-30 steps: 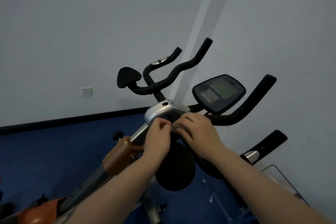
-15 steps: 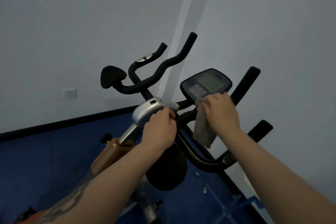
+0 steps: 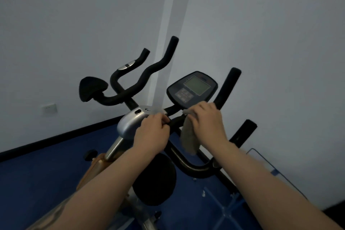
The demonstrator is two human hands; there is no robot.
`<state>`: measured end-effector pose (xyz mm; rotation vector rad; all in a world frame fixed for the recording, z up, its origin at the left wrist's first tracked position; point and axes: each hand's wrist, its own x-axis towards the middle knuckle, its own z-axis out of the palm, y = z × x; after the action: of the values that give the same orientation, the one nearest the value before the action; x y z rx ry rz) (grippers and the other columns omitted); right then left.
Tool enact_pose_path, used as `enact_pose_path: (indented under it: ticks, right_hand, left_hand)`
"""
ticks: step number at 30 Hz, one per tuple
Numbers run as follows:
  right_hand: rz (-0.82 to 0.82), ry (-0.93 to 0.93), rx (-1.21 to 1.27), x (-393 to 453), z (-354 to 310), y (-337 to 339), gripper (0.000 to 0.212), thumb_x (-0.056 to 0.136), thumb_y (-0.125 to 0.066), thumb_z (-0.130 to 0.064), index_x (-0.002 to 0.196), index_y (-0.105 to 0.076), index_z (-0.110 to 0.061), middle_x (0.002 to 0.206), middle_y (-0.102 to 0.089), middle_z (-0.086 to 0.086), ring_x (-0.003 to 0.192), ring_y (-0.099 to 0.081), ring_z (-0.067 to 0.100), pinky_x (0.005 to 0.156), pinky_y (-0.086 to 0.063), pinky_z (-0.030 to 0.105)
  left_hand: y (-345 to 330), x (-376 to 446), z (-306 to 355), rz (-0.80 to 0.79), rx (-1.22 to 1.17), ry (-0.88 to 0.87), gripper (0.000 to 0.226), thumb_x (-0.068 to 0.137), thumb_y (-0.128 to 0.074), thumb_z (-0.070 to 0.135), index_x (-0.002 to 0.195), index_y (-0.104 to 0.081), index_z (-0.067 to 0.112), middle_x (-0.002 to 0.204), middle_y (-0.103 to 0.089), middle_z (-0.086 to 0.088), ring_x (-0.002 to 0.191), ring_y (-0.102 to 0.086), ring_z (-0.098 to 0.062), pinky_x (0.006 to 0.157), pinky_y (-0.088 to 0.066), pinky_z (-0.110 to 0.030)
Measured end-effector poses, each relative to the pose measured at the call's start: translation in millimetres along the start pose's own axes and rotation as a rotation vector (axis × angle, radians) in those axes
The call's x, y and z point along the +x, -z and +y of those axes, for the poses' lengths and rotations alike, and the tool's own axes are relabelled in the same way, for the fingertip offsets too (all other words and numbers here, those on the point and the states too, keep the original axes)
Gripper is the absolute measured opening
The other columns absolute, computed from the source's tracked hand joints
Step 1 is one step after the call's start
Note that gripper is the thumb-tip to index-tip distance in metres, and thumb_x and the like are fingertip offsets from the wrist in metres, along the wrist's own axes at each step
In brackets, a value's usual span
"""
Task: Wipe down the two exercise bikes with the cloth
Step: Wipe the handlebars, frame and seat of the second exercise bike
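Now right hand (image 3: pixel 207 123) grasps limp grey cloth (image 3: pixel 188 136); left hand (image 3: pixel 151 132) clenches foam handlebar (image 3: pixel 175 122).

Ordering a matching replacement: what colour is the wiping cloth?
Beige-grey cloth, seen in the head view.

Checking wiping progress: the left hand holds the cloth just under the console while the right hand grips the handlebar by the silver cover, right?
Hands are swapped. In the head view the right hand holds the cloth under the console; the left hand grips the handlebar by the silver cover.

Gym room: exercise bikes (image 3: pixel 141 117) (blue floor (image 3: pixel 37 173), bare walls (image 3: pixel 74 15))
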<state>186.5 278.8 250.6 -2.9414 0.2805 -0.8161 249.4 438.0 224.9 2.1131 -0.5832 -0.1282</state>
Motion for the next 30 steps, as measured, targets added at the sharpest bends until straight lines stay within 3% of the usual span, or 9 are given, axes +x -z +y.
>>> enact_pose_path:
  ticks: [3,7,10,12,16,19,24,26,30]
  right_hand:
    - [0.144,-0.217,0.217,4,11,16,0.016,0.097,-0.053,-0.025,0.104,-0.066,-0.017,0.098,-0.052,-0.007,0.100,-0.048,0.016,0.080,-0.030,0.023]
    - [0.685,-0.605,0.595,23,24,44,0.018,0.102,-0.043,-0.025,0.115,-0.053,-0.020,0.111,-0.050,0.000,0.100,-0.052,0.014,0.077,-0.037,0.015]
    - [0.928,-0.725,0.796,61,32,62,0.021,0.102,-0.041,-0.022,0.118,-0.053,-0.016,0.119,-0.051,0.011,0.099,-0.057,0.016,0.081,-0.051,0.026]
    - [0.903,-0.718,0.830,82,37,62,0.024,0.101,-0.042,-0.021,0.120,-0.055,-0.013,0.122,-0.051,0.014,0.102,-0.058,0.018,0.090,-0.050,0.030]
    - [0.727,-0.683,0.792,67,20,13,0.042,0.098,-0.053,-0.021,0.138,-0.041,-0.021,0.123,-0.042,-0.001,0.105,-0.049,0.010,0.079,-0.038,0.003]
    - [0.701,-0.779,0.772,44,15,-11,0.037,0.099,-0.051,-0.024,0.135,-0.040,-0.020,0.126,-0.044,0.004,0.101,-0.052,0.012,0.073,-0.041,0.012]
    - [0.820,-0.900,0.860,99,56,29,0.023,0.104,-0.036,-0.025,0.101,-0.055,-0.014,0.114,-0.058,0.010,0.095,-0.059,0.018,0.076,-0.040,0.017]
    - [0.740,-0.973,0.835,91,52,16,0.032,0.104,-0.034,-0.033,0.106,-0.057,-0.011,0.113,-0.059,0.009,0.099,-0.060,0.022,0.077,-0.041,0.022]
    - [0.641,-0.825,0.790,47,25,-8,0.044,0.096,-0.051,-0.043,0.124,-0.046,-0.009,0.120,-0.040,0.003,0.092,-0.049,0.012,0.072,-0.041,0.019]
  left_hand:
    - [-8,24,23,-0.006,-0.003,-0.069,0.016,0.095,-0.046,0.022,0.102,-0.058,0.027,0.104,-0.062,0.004,0.093,-0.059,-0.017,0.085,-0.051,-0.042]
    - [-30,49,39,-0.082,0.087,-0.163,0.021,0.101,-0.040,0.025,0.095,-0.056,0.014,0.092,-0.062,-0.002,0.083,-0.058,-0.021,0.077,-0.050,-0.042]
    - [-50,46,31,-0.082,0.282,-0.188,0.009,0.100,-0.041,0.016,0.094,-0.047,0.012,0.092,-0.057,-0.001,0.074,-0.050,-0.014,0.056,-0.041,-0.032]
    - [-56,41,26,-0.012,0.333,-0.199,0.012,0.099,-0.043,0.014,0.088,-0.040,0.018,0.084,-0.050,0.003,0.067,-0.042,-0.012,0.048,-0.028,-0.026]
    - [-60,45,22,0.040,0.406,-0.240,0.024,0.101,-0.043,0.017,0.080,-0.033,0.021,0.068,-0.033,0.007,0.062,-0.044,-0.013,0.050,-0.035,-0.029]
    - [-61,44,22,0.064,0.331,-0.209,0.020,0.102,-0.040,0.021,0.083,-0.036,0.022,0.070,-0.035,0.007,0.065,-0.045,-0.012,0.054,-0.036,-0.030]
    - [-60,50,25,0.047,0.405,-0.217,0.030,0.101,-0.022,0.038,0.089,-0.046,0.024,0.063,-0.032,0.010,0.071,-0.044,-0.014,0.064,-0.034,-0.032]
    - [-61,50,22,0.066,0.410,-0.230,0.030,0.101,-0.024,0.038,0.087,-0.046,0.023,0.062,-0.032,0.009,0.069,-0.043,-0.013,0.062,-0.032,-0.032]
    - [-63,48,17,0.066,0.573,-0.337,0.012,0.101,-0.040,0.020,0.099,-0.051,0.015,0.072,-0.036,0.008,0.064,-0.039,-0.011,0.049,-0.026,-0.026]
